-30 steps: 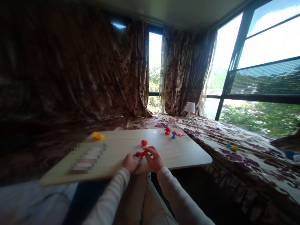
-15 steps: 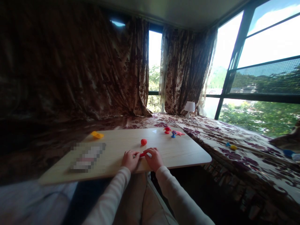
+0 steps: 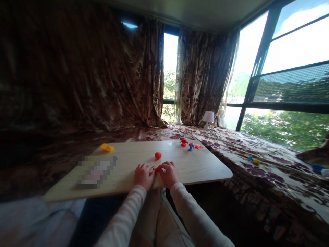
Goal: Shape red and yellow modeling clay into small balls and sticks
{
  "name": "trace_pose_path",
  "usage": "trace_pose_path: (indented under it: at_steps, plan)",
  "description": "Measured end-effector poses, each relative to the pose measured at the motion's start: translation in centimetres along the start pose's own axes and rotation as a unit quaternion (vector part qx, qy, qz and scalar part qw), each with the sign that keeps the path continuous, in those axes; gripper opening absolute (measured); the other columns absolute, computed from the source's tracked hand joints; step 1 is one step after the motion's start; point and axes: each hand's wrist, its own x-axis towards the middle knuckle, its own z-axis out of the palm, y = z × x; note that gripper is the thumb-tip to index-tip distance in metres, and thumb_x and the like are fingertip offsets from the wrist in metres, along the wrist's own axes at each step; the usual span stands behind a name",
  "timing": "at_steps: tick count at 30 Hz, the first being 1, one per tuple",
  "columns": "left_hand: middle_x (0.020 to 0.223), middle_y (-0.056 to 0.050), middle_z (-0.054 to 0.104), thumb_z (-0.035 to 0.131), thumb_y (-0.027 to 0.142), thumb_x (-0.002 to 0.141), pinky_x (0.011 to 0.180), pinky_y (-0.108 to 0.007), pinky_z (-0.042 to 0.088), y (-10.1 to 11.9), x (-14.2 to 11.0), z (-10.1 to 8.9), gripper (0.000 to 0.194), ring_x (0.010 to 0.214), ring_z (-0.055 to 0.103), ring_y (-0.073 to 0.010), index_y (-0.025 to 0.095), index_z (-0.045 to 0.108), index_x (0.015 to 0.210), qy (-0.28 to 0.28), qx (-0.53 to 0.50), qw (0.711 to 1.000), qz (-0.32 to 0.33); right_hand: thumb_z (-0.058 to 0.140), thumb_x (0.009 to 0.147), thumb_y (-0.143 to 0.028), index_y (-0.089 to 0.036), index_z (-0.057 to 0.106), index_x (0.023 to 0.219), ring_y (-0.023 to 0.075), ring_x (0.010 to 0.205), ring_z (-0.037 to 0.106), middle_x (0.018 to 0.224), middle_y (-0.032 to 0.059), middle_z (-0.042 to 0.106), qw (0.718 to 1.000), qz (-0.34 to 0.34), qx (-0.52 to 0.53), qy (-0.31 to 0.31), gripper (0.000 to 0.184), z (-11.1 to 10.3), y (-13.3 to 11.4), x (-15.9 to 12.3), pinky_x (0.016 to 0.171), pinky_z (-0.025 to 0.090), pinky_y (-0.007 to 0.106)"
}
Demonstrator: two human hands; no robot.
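Red, the piece (image 3: 156,169) sits at the near side of the table (image 3: 200,168), pinched by the right hand (image 3: 168,174), likely for control; whether the left hand (image 3: 144,175) grips it is unclear.

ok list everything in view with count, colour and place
table: 1, pale wood, front centre
small piece: 1, red, near table's front edge
ball: 1, red, table centre
toy: 1, yellow, table's far left
pixelated item: 1, greyish, table's left
figures: 3, red, blue and pinkish red, table's far right
patterned cloth: count unclear, cream and purple, beyond table
lamp: 1, white, on cloth
small things: count unclear, blue and yellow, right
curtains: count unclear, brown floral, back
windows: several, dark frames, back and right
trousers: 1 pair, pale, below table
sleeves: 2, whitish, on arms
left grip: 1, bare, at small piece
right grip: 1, bare, pinching small piece
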Motion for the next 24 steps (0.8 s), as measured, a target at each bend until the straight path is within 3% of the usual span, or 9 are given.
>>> trace_pose_path:
  at_steps: [5, 15, 21, 24]
  plan:
    - [0.083, -0.006, 0.066, 0.055, 0.027, 0.076, 0.081, -0.034, 0.041, 0.3, 0.3, -0.4, 0.02, 0.09, 0.052, -0.0229, 0.023, 0.072, 0.084, -0.054, -0.004, 0.997, -0.05, 0.056, 0.074, -0.009, -0.027, 0.071, 0.083, 0.0228, 0.084, 0.05, 0.082, 0.0037, 0.065, 1.0, -0.014, -0.01, -0.011, 0.025, -0.2, -0.3, -0.1, 0.078, 0.045, 0.036]
    - [0.09, -0.005, 0.067, 0.056, 0.025, 0.077, 0.083, -0.032, 0.04, 0.9, 0.4, -0.8, 0.018, 0.093, 0.053, -0.0221, 0.022, 0.071, 0.085, -0.076, 0.029, 0.994, -0.076, 0.052, 0.072, -0.001, -0.03, 0.074, 0.081, 0.0203, 0.087, 0.049, 0.084, 0.0034, 0.063, 0.998, -0.009, -0.053, -0.033, 0.037, -0.7, -1.0, -0.2, 0.081, 0.044, 0.031]
    - [0.095, -0.005, 0.067, 0.055, 0.028, 0.078, 0.085, -0.032, 0.04, 0.9, 0.5, -0.8, 0.02, 0.096, 0.053, -0.0223, 0.022, 0.071, 0.089, -0.084, 0.038, 0.992, -0.086, 0.048, 0.072, 0.001, -0.029, 0.068, 0.103, 0.019, 0.095, 0.048, 0.097, 0.0031, 0.063, 0.997, -0.012, -0.062, -0.036, 0.047, -0.8, -1.1, -0.3, 0.086, 0.043, 0.029]
    - [0.094, -0.005, 0.067, 0.055, 0.027, 0.077, 0.085, -0.032, 0.04, 1.0, 0.5, -0.9, 0.02, 0.097, 0.053, -0.0221, 0.022, 0.071, 0.089, -0.083, 0.033, 0.992, -0.091, 0.047, 0.071, 0.002, -0.033, 0.069, 0.099, 0.0191, 0.096, 0.047, 0.096, 0.0021, 0.062, 0.996, -0.023, -0.064, -0.053, 0.049, -0.9, -1.3, -0.3, 0.085, 0.043, 0.029]
